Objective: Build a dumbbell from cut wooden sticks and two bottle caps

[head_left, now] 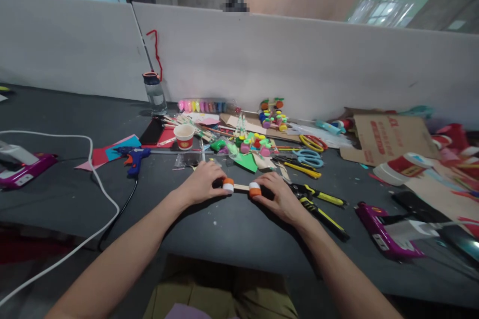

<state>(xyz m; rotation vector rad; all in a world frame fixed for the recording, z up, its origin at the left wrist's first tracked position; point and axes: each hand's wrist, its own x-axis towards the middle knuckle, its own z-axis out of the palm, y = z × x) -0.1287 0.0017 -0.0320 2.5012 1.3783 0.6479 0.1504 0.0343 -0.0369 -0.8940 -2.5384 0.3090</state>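
Between my hands a short wooden stick (241,188) lies level, with an orange and white round piece at each end. My left hand (204,182) pinches the left round piece (228,185), which is orange on top and white below. The right round piece (255,189), white above and orange below, is between the thumb and fingers of my right hand (277,196). Both hands are low over the dark table (213,239). Just beyond them lie a green paper piece (246,161) and small green and pink clay pieces (254,143).
Yellow and black pliers (324,214) lie beside my right hand. A blue glue gun (136,159), a paper cup (183,136) and a glass jar (154,94) stand or lie at left. Blue scissors (309,158), purple power strips (385,234) and cardboard (392,137) are at right.
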